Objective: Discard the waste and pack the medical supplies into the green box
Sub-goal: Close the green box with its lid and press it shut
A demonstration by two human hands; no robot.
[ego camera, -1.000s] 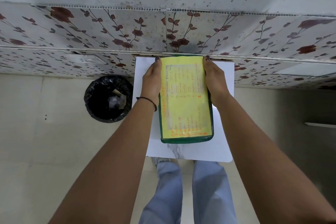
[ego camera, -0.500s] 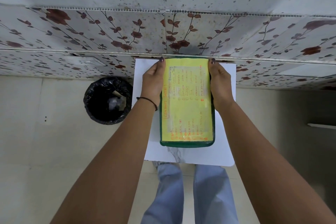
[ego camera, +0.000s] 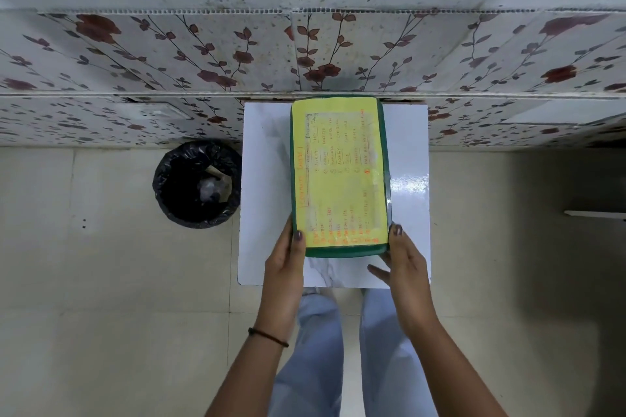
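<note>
Green box (ego camera: 339, 176): closed, on our tabletop (ego camera: 267, 179).
Left hand (ego camera: 284, 261): 7 o'clock corner, thumb on lid.
Right hand (ego camera: 403, 264): 5 o'clock corner, fingers loose, touching.

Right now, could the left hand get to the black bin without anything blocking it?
Probably yes. The left hand sits at the green box's near left corner, and only bare table edge and floor separate it from the bin.

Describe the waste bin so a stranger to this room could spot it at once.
Start at the small white table standing against the floral-tiled wall. On the floor just to its left stands the bin, round and lined with a black plastic bag, with some crumpled waste inside. It is the only dark, round thing on the pale floor tiles, unlike the rectangular green box on the table.
</note>
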